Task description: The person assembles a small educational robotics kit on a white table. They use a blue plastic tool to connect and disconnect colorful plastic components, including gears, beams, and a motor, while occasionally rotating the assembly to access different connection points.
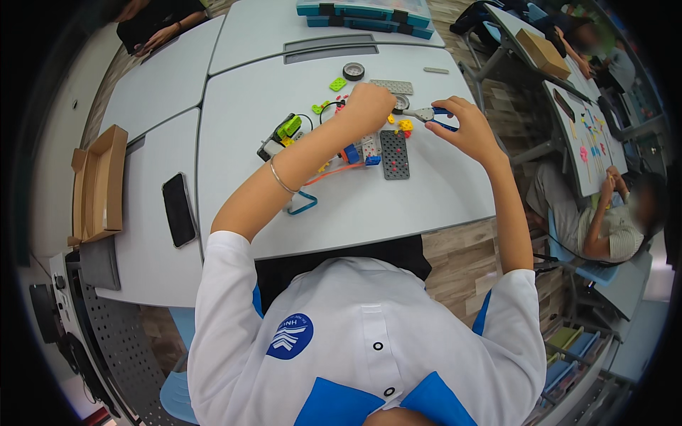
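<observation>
Blue-handled pliers [431,115] are in my right hand [465,128], their jaws pointing left toward a grey wheel [402,102]. The fingers of my left hand [371,106] are closed right beside that wheel and cover part of it; what they grip is hidden. Another wheel [353,71] with a black tyre lies beyond my left hand. Below my hands lies a dark grey perforated plate [395,157], with yellow pieces [405,126] above it. A partly built model with a lime-green part [289,127] sits left of my left forearm, which hides some of it.
A light grey perforated plate [392,86] and green piece [337,84] lie farther back. Teal cases [366,21] stand at the far edge. Leftward are a phone [179,209] and an open cardboard box [106,184]. Another person [614,220] sits at a table on the right.
</observation>
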A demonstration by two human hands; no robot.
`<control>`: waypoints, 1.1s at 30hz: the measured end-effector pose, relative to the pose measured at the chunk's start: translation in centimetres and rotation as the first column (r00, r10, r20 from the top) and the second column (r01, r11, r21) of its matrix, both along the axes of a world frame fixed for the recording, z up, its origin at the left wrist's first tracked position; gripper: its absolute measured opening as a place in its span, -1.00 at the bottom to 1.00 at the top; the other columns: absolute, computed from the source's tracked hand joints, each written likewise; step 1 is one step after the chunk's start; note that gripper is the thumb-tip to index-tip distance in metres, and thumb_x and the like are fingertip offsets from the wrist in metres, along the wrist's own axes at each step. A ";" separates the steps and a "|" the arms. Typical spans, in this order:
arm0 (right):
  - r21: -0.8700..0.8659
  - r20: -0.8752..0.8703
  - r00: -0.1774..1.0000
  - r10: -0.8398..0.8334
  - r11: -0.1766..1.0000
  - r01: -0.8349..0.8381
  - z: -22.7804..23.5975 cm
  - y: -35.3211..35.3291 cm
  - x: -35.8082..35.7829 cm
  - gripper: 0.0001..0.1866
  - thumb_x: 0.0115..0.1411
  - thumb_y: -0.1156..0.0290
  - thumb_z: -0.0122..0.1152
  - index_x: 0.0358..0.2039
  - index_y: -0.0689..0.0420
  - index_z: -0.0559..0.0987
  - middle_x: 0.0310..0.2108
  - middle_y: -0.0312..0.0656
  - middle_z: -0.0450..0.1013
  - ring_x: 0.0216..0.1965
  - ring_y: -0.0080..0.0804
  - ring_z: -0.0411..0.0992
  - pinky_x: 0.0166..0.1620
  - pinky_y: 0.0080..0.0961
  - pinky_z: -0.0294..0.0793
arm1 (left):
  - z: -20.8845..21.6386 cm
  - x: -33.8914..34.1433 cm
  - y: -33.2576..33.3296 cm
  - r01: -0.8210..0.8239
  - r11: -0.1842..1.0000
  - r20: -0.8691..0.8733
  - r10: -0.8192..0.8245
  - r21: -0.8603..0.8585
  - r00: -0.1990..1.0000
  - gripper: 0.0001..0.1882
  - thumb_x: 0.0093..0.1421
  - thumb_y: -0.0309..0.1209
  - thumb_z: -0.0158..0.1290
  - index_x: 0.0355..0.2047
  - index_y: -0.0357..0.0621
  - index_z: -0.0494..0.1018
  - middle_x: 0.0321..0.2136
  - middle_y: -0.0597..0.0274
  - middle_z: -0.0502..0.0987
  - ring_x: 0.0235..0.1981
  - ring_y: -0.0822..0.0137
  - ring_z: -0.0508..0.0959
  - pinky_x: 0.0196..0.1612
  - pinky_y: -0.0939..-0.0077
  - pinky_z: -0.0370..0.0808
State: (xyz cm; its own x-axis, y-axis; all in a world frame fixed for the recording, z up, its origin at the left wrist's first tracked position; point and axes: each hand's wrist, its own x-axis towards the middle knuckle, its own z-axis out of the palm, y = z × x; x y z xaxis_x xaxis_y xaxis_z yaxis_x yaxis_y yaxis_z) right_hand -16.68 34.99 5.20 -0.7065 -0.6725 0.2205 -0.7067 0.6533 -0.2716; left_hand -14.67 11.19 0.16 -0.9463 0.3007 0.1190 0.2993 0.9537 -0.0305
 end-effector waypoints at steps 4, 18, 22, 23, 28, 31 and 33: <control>-0.070 -0.001 1.000 -0.003 0.998 0.003 0.4 0.4 0.6 -0.55 0.14 0.12 0.40 -0.07 0.17 0.62 -0.19 -0.15 0.55 -0.17 -0.29 0.50 -0.10 -0.39 0.46 | 2.0 0.4 -2.2 -0.077 0.866 0.101 0.031 0.494 0.994 -0.72 0.19 -0.16 0.18 -0.41 -0.11 0.66 -0.41 0.12 0.64 -0.41 0.23 0.65 -0.33 0.35 0.54; -0.258 -0.527 0.845 0.090 0.930 -0.260 3.5 -5.4 4.2 -0.54 0.02 0.15 0.49 -0.13 0.14 0.63 -0.30 -0.22 0.54 -0.34 -0.28 0.51 -0.27 -0.40 0.46 | 3.3 4.0 -5.9 -0.293 -0.074 0.296 0.045 0.953 0.954 -0.61 0.44 -0.05 -0.12 -0.34 -0.02 0.53 -0.47 0.38 0.55 -0.49 0.55 0.50 -0.44 0.60 0.38; -0.242 -0.522 0.850 0.075 0.942 -0.231 3.3 -6.0 4.3 -0.55 0.03 0.14 0.47 -0.14 0.15 0.63 -0.31 -0.24 0.52 -0.35 -0.30 0.49 -0.28 -0.39 0.45 | 3.5 4.1 -5.7 -0.305 -0.064 0.308 0.044 0.950 0.950 -0.61 0.44 -0.05 -0.13 -0.33 -0.02 0.53 -0.47 0.38 0.55 -0.49 0.56 0.49 -0.43 0.62 0.38; -0.236 -0.525 0.848 0.076 0.944 -0.231 3.3 -6.0 4.4 -0.54 0.03 0.14 0.47 -0.14 0.16 0.63 -0.31 -0.24 0.52 -0.35 -0.31 0.48 -0.28 -0.39 0.44 | 3.4 4.1 -5.7 -0.302 -0.054 0.304 0.051 0.952 0.951 -0.60 0.44 -0.05 -0.13 -0.33 -0.03 0.53 -0.47 0.38 0.56 -0.49 0.57 0.48 -0.43 0.62 0.39; -0.207 -0.562 0.824 0.074 0.952 -0.227 3.2 -6.1 4.6 -0.54 0.04 0.15 0.46 -0.14 0.16 0.61 -0.32 -0.24 0.50 -0.36 -0.32 0.47 -0.28 -0.38 0.44 | 2.9 3.9 -5.7 -0.275 -0.015 0.276 0.048 0.961 0.960 -0.60 0.45 -0.06 -0.13 -0.31 -0.08 0.52 -0.46 0.37 0.54 -0.49 0.57 0.46 -0.45 0.63 0.40; -0.175 -0.590 0.805 0.065 0.963 -0.207 3.2 -6.3 4.8 -0.57 0.05 0.15 0.45 -0.18 0.17 0.59 -0.35 -0.25 0.48 -0.38 -0.33 0.47 -0.31 -0.40 0.45 | 3.1 3.9 -5.3 -0.256 0.034 0.252 0.098 0.966 0.963 -0.59 0.45 -0.08 -0.14 -0.30 -0.13 0.52 -0.48 0.33 0.53 -0.50 0.55 0.45 -0.47 0.61 0.40; -0.150 -0.585 0.809 0.058 0.973 -0.178 2.9 -6.5 4.8 -0.60 0.06 0.15 0.44 -0.22 0.17 0.58 -0.37 -0.25 0.46 -0.42 -0.34 0.48 -0.37 -0.43 0.46 | 3.3 4.1 -4.5 -0.238 0.084 0.221 0.171 0.968 0.960 -0.57 0.44 -0.11 -0.16 -0.30 -0.21 0.51 -0.51 0.25 0.52 -0.53 0.49 0.44 -0.49 0.56 0.40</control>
